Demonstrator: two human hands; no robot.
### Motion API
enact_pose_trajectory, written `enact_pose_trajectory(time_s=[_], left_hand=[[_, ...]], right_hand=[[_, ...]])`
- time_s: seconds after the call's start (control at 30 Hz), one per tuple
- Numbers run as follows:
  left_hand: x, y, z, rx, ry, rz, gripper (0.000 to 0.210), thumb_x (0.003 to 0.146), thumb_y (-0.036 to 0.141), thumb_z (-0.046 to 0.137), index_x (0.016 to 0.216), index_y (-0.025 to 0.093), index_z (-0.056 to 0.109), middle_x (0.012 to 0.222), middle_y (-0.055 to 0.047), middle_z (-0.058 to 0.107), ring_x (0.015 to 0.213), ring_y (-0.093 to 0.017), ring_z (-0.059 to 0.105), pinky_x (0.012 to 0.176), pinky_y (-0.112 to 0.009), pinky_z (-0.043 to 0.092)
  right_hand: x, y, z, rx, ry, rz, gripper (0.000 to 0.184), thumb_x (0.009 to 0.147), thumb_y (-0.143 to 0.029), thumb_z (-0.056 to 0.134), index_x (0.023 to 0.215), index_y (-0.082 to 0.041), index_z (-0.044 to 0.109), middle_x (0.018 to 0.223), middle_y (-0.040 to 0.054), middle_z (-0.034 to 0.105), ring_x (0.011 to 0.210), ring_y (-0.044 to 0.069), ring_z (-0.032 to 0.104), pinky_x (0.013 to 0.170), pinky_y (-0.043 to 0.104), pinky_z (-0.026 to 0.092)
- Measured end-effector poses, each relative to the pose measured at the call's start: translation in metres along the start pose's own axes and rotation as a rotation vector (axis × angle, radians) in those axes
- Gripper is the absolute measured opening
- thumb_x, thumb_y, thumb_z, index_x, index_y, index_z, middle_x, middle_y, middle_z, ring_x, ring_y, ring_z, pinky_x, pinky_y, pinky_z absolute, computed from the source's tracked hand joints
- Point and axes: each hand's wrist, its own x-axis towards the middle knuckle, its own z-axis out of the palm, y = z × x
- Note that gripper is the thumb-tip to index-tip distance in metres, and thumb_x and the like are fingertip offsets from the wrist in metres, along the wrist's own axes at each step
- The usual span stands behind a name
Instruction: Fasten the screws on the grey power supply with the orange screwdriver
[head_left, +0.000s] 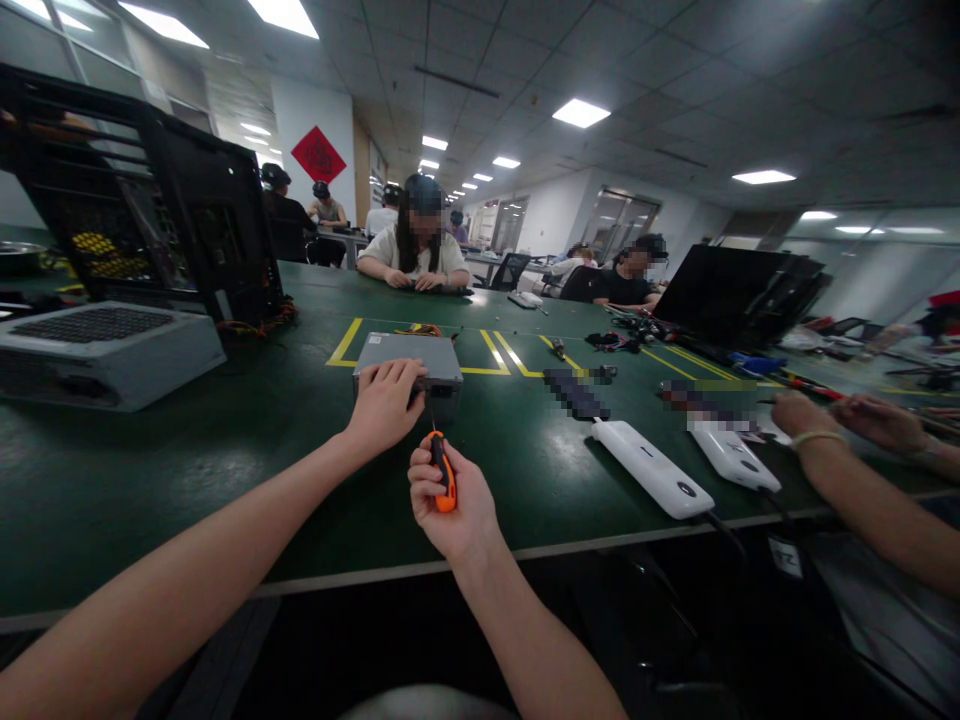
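A grey metal power supply unit (409,347) stands on the green table in front of me. My left hand (384,402) grips its near side, with the fingers over the top edge and the thumb low on the facing side. In my right hand (463,505) is a screwdriver (445,482) with an orange and black handle, my fingers closed round it. Its thin shaft points up at the unit's near face, just right of my left thumb. Whether the tip sits in a screw is too small to tell.
Another power supply unit (150,355) and an open black computer case (150,200) stand left. White power banks (652,468) and cables (615,340) lie right, near a black case (739,295). A co-worker's hands (806,415) work at far right; a person (424,240) sits opposite.
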Motion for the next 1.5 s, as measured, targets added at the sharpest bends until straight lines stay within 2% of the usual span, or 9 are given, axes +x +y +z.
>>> enact_pose_trajectory(time_s=[0.3,0.47,0.67,0.8,0.9,1.07,1.2,1.3,1.5], left_hand=[[0.0,0.0007,-0.0009,-0.023,-0.008,-0.012,0.027,0.081,0.023,0.044,0.107,0.021,0.05,0.117,-0.007,0.055,0.109,-0.025,0.047,0.09,-0.041,0.028],[0.0003,-0.0004,0.0002,-0.014,-0.012,-0.006,0.026,0.08,0.023,0.044,0.106,0.021,0.05,0.119,-0.006,0.054,0.109,-0.024,0.047,0.09,-0.04,0.028],[0.0001,0.001,-0.0017,-0.013,-0.013,-0.013,0.026,0.081,0.023,0.043,0.106,0.021,0.05,0.117,-0.006,0.055,0.108,-0.025,0.047,0.09,-0.041,0.028],[0.0008,0.0016,-0.0016,-0.02,-0.022,-0.02,0.027,0.08,0.023,0.044,0.106,0.021,0.05,0.119,-0.007,0.055,0.108,-0.025,0.047,0.09,-0.041,0.028],[0.0009,0.0014,-0.0015,-0.02,-0.024,-0.023,0.027,0.08,0.022,0.044,0.106,0.021,0.05,0.119,-0.007,0.055,0.108,-0.025,0.047,0.09,-0.041,0.028],[0.0001,0.0011,-0.0015,-0.015,-0.019,-0.018,0.026,0.081,0.024,0.044,0.106,0.021,0.05,0.118,-0.007,0.055,0.109,-0.025,0.047,0.091,-0.041,0.027],[0.0003,0.0006,-0.0008,-0.011,-0.012,-0.014,0.025,0.081,0.024,0.044,0.105,0.021,0.05,0.118,-0.006,0.055,0.108,-0.025,0.047,0.09,-0.041,0.028],[0.0006,0.0005,-0.0007,-0.02,-0.014,-0.016,0.026,0.08,0.023,0.044,0.105,0.021,0.05,0.119,-0.007,0.055,0.109,-0.025,0.047,0.09,-0.041,0.028],[0.0004,0.0011,-0.0016,-0.028,-0.016,-0.017,0.026,0.08,0.023,0.043,0.106,0.021,0.05,0.119,-0.007,0.054,0.109,-0.025,0.046,0.091,-0.041,0.028]], right_hand=[[-0.0008,0.0009,0.0007,0.016,0.002,-0.004,0.021,0.092,-0.025,0.034,0.084,-0.01,0.047,0.068,-0.0012,0.043,0.044,0.0,0.035,0.032,0.006,0.029],[-0.0003,0.0023,0.0004,-0.057,-0.014,0.011,0.028,0.093,-0.027,0.031,0.097,-0.009,0.051,0.067,-0.0014,0.043,0.045,0.002,0.036,0.033,0.008,0.032],[-0.0008,0.002,0.0009,-0.027,0.023,-0.026,0.022,0.092,-0.027,0.036,0.082,-0.011,0.047,0.069,-0.0001,0.046,0.045,0.0,0.036,0.032,0.006,0.028],[-0.0002,0.002,-0.0007,-0.068,0.015,0.004,0.024,0.093,-0.027,0.032,0.088,-0.011,0.049,0.066,-0.0011,0.045,0.046,0.002,0.038,0.035,0.007,0.034],[0.0008,0.003,-0.0009,-0.078,0.015,0.016,0.025,0.093,-0.029,0.033,0.092,-0.011,0.051,0.066,-0.0009,0.045,0.045,0.002,0.037,0.033,0.008,0.031],[-0.0001,0.0022,0.0007,-0.01,0.018,-0.008,0.022,0.092,-0.027,0.036,0.082,-0.011,0.046,0.069,-0.0003,0.045,0.044,0.001,0.035,0.032,0.006,0.028],[-0.0011,0.001,0.0004,-0.02,-0.012,0.013,0.027,0.094,-0.028,0.029,0.087,-0.011,0.048,0.066,-0.0013,0.044,0.045,0.001,0.036,0.034,0.007,0.032],[-0.0012,0.0014,0.0008,-0.049,-0.004,0.023,0.027,0.093,-0.03,0.03,0.091,-0.011,0.049,0.066,-0.0016,0.044,0.043,0.001,0.035,0.032,0.007,0.029],[-0.0014,0.0013,0.0011,0.015,0.013,0.011,0.023,0.093,-0.029,0.034,0.083,-0.011,0.045,0.069,-0.0005,0.045,0.043,-0.001,0.035,0.032,0.005,0.028]])
